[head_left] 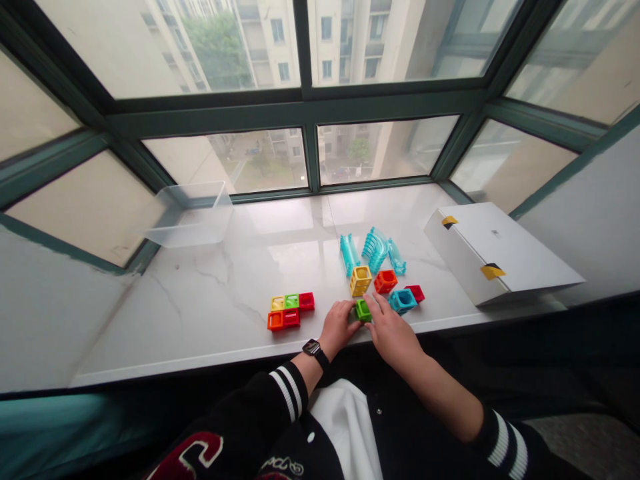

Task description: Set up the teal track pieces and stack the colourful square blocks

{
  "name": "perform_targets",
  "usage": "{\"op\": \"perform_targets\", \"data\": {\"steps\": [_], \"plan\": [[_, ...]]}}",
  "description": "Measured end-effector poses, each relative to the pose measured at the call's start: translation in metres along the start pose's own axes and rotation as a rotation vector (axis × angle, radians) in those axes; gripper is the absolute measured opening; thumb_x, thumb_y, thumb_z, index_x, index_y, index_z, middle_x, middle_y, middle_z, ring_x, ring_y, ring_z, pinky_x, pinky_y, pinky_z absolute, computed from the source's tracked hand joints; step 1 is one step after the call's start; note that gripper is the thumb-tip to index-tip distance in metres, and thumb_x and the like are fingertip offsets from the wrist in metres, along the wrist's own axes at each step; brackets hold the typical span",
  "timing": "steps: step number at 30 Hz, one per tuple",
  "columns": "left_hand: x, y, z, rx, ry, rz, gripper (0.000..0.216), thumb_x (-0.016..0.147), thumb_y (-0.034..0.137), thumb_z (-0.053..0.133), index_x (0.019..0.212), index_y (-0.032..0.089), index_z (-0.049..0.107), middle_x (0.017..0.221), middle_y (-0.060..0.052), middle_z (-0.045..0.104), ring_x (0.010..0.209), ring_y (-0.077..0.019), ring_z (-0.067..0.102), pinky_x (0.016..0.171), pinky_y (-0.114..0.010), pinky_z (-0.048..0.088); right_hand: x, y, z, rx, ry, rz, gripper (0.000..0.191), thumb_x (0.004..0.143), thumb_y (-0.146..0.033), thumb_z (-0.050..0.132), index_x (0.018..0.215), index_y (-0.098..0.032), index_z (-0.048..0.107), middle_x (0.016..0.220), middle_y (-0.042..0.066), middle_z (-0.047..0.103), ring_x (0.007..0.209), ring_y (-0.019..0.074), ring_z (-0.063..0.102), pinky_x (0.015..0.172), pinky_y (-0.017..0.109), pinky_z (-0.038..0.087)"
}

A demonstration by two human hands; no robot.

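A green hollow building block (363, 310) sits between my two hands near the front edge of the sill. My left hand (342, 325), with a black watch on its wrist, has curled fingers against the block's left side. The fingers of my right hand (389, 327) close on its right side. Just beyond stand a yellow block (360, 281) and an orange block (385, 281). To the right of my right hand lie a blue block (403, 301) and a red block (415, 293), side by side. Left of my left hand, several coloured blocks (291, 311) form two joined rows.
Clear turquoise track pieces (375, 248) lie behind the blocks. A translucent plastic bin (200, 230) stands at the back left of the marble sill (210, 313). At the right is a white box (505, 250) with yellow-black tape, and windows (310, 153) close off the back.
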State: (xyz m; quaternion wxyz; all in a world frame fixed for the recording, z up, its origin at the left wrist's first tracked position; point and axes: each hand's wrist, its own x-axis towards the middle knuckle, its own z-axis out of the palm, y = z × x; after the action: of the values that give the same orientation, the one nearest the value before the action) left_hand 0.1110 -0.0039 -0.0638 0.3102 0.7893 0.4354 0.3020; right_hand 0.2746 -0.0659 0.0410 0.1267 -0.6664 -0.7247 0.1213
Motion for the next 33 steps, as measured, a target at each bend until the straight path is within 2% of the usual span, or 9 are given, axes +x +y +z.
{"op": "perform_targets", "data": {"steps": [6,12,15,18,20,22,25,29,33], "plan": [[0.000,0.001,-0.001,-0.019,0.010,-0.004,0.045,0.086,0.025,0.078,0.128,0.025,0.063,0.119,-0.008,0.072,0.109,-0.0277,0.065,0.098,-0.045,0.054,-0.005,-0.010,-0.022,0.020,0.137,-0.051,0.055,0.098,-0.025,0.057,0.153,-0.022,0.052,0.151,0.018,0.055,0.132,0.0355,0.059,0.109,0.053,0.054],[-0.002,0.004,-0.006,-0.131,0.001,0.002,0.050,0.086,0.030,0.080,0.132,0.024,0.061,0.125,-0.009,0.070,0.109,-0.0267,0.065,0.099,-0.046,0.054,-0.003,-0.013,-0.027,0.186,0.195,-0.166,0.051,0.099,-0.023,0.056,0.150,-0.023,0.054,0.140,0.014,0.062,0.128,0.0314,0.060,0.113,0.052,0.051],[-0.009,0.012,-0.027,-0.183,0.006,-0.007,0.058,0.086,0.037,0.081,0.137,0.024,0.056,0.128,-0.009,0.067,0.098,-0.0224,0.065,0.092,-0.041,0.057,-0.003,-0.018,-0.030,0.266,0.237,-0.192,0.048,0.100,-0.026,0.055,0.148,-0.022,0.055,0.137,0.014,0.064,0.128,0.0319,0.060,0.114,0.055,0.050],[-0.019,0.016,-0.066,-0.090,0.048,0.029,0.040,0.095,0.040,0.071,0.130,0.026,0.059,0.121,-0.007,0.069,0.096,-0.0210,0.065,0.092,-0.038,0.057,-0.003,-0.023,-0.033,0.337,0.249,-0.181,0.043,0.102,-0.028,0.052,0.144,-0.024,0.060,0.133,0.014,0.067,0.128,0.0322,0.061,0.115,0.055,0.049],[-0.024,0.010,-0.096,0.057,0.133,0.033,0.021,0.103,0.036,0.056,0.119,0.026,0.066,0.117,-0.008,0.070,0.107,-0.0236,0.065,0.099,-0.041,0.053,-0.003,-0.027,-0.034,0.383,0.231,-0.185,0.038,0.102,-0.028,0.051,0.138,-0.024,0.064,0.131,0.014,0.068,0.126,0.0318,0.062,0.115,0.054,0.049],[-0.027,-0.004,-0.123,0.241,0.245,-0.028,0.021,0.105,0.033,0.050,0.109,0.026,0.070,0.115,-0.008,0.072,0.113,-0.0261,0.064,0.104,-0.044,0.050,-0.003,-0.032,-0.032,0.427,0.210,-0.194,0.036,0.102,-0.028,0.051,0.134,-0.025,0.066,0.128,0.013,0.069,0.122,0.0309,0.064,0.113,0.052,0.050],[-0.030,-0.032,-0.148,0.470,0.327,-0.172,0.025,0.102,0.034,0.053,0.118,0.026,0.070,0.125,-0.010,0.071,0.120,-0.0312,0.062,0.108,-0.051,0.046,0.001,-0.042,-0.022,0.482,0.133,-0.202,0.034,0.102,-0.026,0.051,0.133,-0.025,0.066,0.123,0.012,0.070,0.103,0.0259,0.070,0.100,0.045,0.058],[-0.036,-0.054,-0.150,0.505,0.226,-0.216,0.029,0.103,0.033,0.050,0.123,0.025,0.069,0.124,-0.011,0.071,0.118,-0.0313,0.061,0.106,-0.049,0.048,0.010,-0.055,0.000,0.452,-0.048,-0.231,0.033,0.101,-0.023,0.055,0.132,-0.024,0.065,0.124,0.010,0.068,0.089,0.0197,0.071,0.089,0.036,0.059],[-0.040,-0.051,-0.138,0.465,0.233,-0.193,0.027,0.104,0.033,0.049,0.122,0.024,0.068,0.120,-0.010,0.071,0.117,-0.0306,0.060,0.106,-0.047,0.049,0.018,-0.064,0.027,0.380,-0.185,-0.225,0.039,0.098,-0.021,0.061,0.137,-0.023,0.063,0.130,0.010,0.066,0.093,0.0189,0.071,0.091,0.033,0.057]]}}
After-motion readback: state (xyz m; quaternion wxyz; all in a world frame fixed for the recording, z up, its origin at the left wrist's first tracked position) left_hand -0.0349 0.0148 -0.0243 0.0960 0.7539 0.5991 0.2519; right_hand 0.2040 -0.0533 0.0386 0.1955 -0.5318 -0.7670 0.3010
